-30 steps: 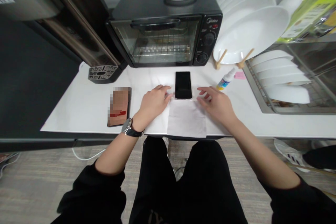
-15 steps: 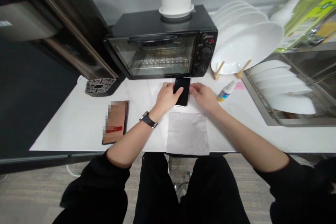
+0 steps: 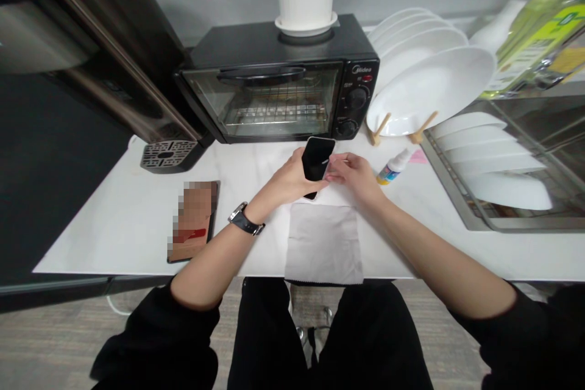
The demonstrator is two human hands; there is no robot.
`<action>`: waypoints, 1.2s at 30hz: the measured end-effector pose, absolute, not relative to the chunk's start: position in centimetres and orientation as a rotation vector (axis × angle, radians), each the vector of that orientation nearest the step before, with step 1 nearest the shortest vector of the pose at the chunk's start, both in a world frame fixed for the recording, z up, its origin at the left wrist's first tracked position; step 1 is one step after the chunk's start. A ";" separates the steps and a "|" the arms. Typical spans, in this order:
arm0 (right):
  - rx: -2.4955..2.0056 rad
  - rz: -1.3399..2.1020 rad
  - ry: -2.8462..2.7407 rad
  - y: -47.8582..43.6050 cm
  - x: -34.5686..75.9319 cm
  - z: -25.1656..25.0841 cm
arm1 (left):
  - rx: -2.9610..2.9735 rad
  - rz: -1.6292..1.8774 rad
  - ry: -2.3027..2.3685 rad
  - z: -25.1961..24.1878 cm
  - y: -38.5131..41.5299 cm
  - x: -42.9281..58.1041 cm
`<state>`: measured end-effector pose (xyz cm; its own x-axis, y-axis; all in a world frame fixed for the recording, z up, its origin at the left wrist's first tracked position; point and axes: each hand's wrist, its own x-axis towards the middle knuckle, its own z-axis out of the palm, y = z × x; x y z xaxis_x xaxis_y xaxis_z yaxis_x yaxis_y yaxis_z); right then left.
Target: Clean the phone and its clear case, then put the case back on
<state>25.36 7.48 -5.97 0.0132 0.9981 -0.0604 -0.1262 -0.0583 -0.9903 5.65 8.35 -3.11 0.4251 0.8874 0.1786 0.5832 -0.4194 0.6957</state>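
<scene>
Smartphone (image 3: pixel 315 157) between the hands, dark screen up, just in front of the Midea toaster oven (image 3: pixel 269 52). Left hand (image 3: pixel 290 178) grips it by its left side, thumb across the lower screen. Right hand (image 3: pixel 357 179) has bent fingers close together at the phone's right edge; cannot tell whether they pinch it. Grey cloth (image 3: pixel 323 245) flat on the white countertop (image 3: pixel 116 216), nearer the person; small spray bottle (image 3: pixel 393 167) beyond the right hand.
</scene>
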 end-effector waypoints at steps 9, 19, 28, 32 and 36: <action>-1.040 1.294 -1.067 7.0 24.9 -5.1 | 2.272 0.716 1.425 -1.7 6.4 6.1; -0.910 1.395 -1.114 6.7 24.6 -4.8 | 2.522 0.775 1.567 -0.7 6.4 5.7; -0.901 1.413 -1.065 5.9 24.2 -4.4 | 2.497 0.818 1.528 -1.0 6.4 5.8; -0.881 1.445 -1.034 5.8 24.2 -4.3 | 2.505 0.836 1.511 -0.8 6.4 5.7; -0.876 1.485 -1.020 6.1 24.5 -4.1 | 2.592 0.763 1.494 -0.4 6.9 5.0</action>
